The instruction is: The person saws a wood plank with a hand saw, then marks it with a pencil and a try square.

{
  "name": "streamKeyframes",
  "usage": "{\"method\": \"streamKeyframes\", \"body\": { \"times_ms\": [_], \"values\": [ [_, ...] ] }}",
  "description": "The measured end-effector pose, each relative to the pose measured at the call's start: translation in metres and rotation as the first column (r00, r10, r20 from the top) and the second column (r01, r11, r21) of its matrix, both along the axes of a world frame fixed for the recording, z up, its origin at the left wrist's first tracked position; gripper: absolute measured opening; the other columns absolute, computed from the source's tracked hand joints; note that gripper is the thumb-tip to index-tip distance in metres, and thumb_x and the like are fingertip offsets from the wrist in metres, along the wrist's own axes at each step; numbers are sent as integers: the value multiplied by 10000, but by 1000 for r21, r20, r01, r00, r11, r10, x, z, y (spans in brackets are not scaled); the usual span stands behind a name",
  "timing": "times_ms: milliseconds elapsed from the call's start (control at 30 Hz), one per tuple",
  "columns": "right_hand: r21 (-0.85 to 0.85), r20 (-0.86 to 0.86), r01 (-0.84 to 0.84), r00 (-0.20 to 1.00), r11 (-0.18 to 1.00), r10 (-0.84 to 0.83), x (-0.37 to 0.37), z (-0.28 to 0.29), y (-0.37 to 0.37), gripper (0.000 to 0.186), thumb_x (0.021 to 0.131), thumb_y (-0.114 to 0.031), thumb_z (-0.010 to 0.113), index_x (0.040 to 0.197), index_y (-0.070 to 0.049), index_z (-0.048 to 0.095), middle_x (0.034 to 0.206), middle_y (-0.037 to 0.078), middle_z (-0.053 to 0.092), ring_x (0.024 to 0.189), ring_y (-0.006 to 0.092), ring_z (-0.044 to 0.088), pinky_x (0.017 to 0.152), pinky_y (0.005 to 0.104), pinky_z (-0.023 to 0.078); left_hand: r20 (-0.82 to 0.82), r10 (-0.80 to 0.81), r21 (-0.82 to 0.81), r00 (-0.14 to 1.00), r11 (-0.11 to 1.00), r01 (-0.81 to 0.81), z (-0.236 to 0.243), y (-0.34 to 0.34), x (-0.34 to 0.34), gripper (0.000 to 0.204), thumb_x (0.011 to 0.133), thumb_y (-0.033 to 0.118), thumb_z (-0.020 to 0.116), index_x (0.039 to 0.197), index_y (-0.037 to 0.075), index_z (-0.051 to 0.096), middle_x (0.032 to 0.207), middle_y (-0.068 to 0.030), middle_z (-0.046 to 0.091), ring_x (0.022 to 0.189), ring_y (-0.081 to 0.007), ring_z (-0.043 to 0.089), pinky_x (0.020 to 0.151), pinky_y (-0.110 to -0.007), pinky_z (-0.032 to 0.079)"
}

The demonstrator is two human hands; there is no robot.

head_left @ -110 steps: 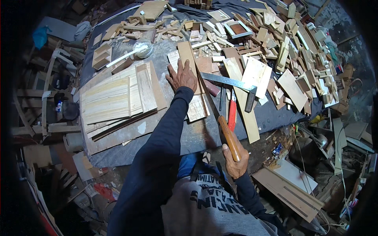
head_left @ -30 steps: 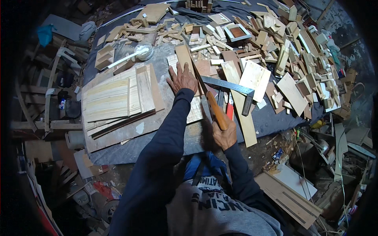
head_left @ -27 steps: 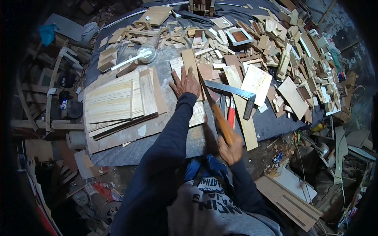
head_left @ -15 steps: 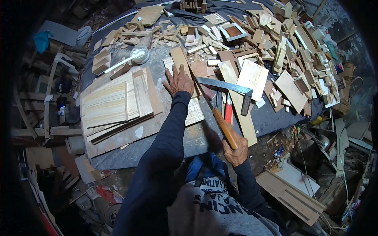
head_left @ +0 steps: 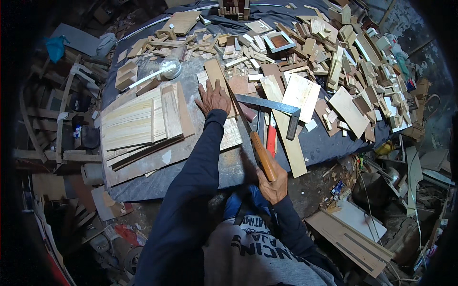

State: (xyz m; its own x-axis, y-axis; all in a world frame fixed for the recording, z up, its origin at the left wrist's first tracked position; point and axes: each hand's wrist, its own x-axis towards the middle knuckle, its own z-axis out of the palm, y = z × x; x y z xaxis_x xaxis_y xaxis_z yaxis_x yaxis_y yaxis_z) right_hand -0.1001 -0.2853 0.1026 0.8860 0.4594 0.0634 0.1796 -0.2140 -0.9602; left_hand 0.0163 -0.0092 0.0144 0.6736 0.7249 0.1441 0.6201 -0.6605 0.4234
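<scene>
My left hand (head_left: 213, 99) lies with spread fingers on a narrow tan board (head_left: 213, 71), which rests over a pale whitish piece (head_left: 232, 139). The fingers of my right hand (head_left: 273, 186) are wrapped round the wooden handle (head_left: 261, 152) of a saw, whose dark blade (head_left: 241, 112) runs along the board's right edge. Just right of the blade, a steel square (head_left: 272, 102) with a dark stock lies beside a red-handled tool (head_left: 271, 138) and a long pale plank (head_left: 298, 164).
A stack of pale panels (head_left: 129, 126) is on the left of the cloth-covered bench (head_left: 334, 150). A jar (head_left: 170, 69) with a white stick and a small compartment box (head_left: 125, 75) sit behind it. Heaped offcuts (head_left: 310, 45) cover the back and right. Scrap boards (head_left: 348, 240) lie on the floor.
My right hand has shifted to and fro with the saw along the board, and is lower than a second ago. My left hand has stayed on the board.
</scene>
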Motion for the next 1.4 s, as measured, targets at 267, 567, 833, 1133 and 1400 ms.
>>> {"method": "streamKeyframes", "body": {
  "times_ms": [267,567,833,1133,1400],
  "values": [
    [-78,-93,-24,996,997,17,-19,41,-25,510,840,11,601,1344,19,521,1246,187,631,1104,234,628,948,316,469,8,-14,-8,1000,1000,14,1,1,-3,465,962,323,434,1415,232,488,1543,-87,323,1458,-384,145,1114,-672,145],
    [53,-4,33,999,998,-33,25,-23,26,528,834,-12,559,1359,3,507,1089,165,665,913,173,642,831,274,497,3,-14,66,1000,998,14,-1,-3,0,454,956,309,426,1398,236,504,1530,-83,345,1444,-388,187,1104,-668,181],
    [-1,-78,12,997,1000,-12,18,-7,25,543,832,-27,590,1368,1,504,1125,172,676,990,197,652,881,315,497,12,5,22,1000,1000,-5,2,-5,1,445,952,311,434,1381,238,529,1528,-75,362,1449,-366,198,1131,-634,152],
    [-66,-33,13,999,998,-16,-22,28,-29,538,806,34,590,1339,25,517,1141,198,674,1043,200,656,889,298,495,15,13,17,1000,1000,-13,-1,-4,2,453,943,294,448,1386,241,527,1535,-66,354,1443,-379,188,1118,-658,147],
    [-125,-147,-6,989,992,-13,25,-3,24,530,791,13,586,1318,18,536,1091,212,682,942,287,706,821,315,531,18,15,25,1000,1000,-15,-3,-6,3,440,941,289,460,1367,224,545,1519,-75,378,1445,-376,184,1112,-663,161]
  ]
}}
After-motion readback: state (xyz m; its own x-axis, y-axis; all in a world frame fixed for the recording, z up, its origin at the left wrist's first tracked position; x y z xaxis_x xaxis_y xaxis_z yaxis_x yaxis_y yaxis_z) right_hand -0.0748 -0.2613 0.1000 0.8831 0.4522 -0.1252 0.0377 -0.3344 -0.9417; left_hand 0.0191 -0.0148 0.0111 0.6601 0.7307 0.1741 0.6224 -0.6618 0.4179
